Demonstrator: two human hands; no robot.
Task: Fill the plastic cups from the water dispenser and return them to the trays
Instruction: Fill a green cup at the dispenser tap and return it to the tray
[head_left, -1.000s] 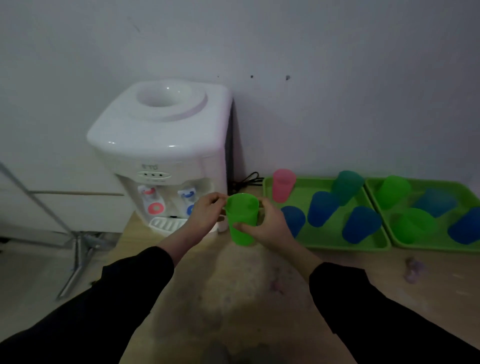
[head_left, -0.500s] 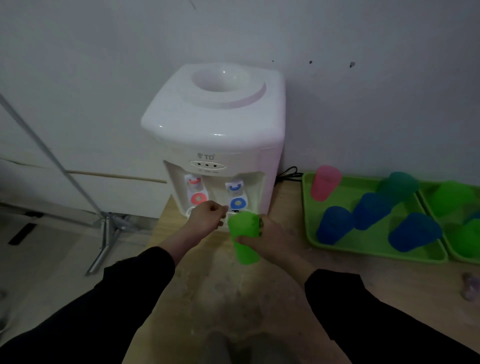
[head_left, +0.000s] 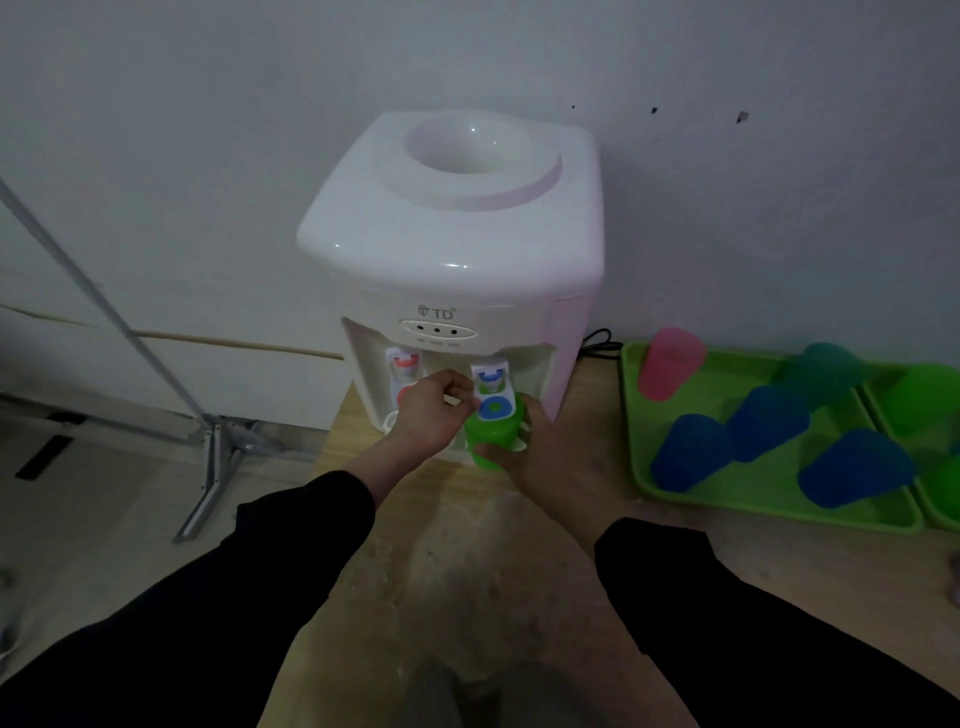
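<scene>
Green cup (head_left: 491, 441) upright directly under blue tap (head_left: 493, 387) of dispenser (head_left: 457, 234), R hand (head_left: 550, 462) fingers wrapped round it from the right, L hand (head_left: 431, 410) w/ curled fingers at tap's left edge, can't tell if pinching

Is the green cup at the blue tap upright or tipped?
Upright: the green cup stands mouth up under the blue tap, held by the right hand.

Right hand (head_left: 556, 462) carrying green cup (head_left: 487, 437) forward, now setting it under blue tap (head_left: 491, 382) of dispenser (head_left: 452, 244); left hand (head_left: 428, 410) reaching tap's side.
</scene>
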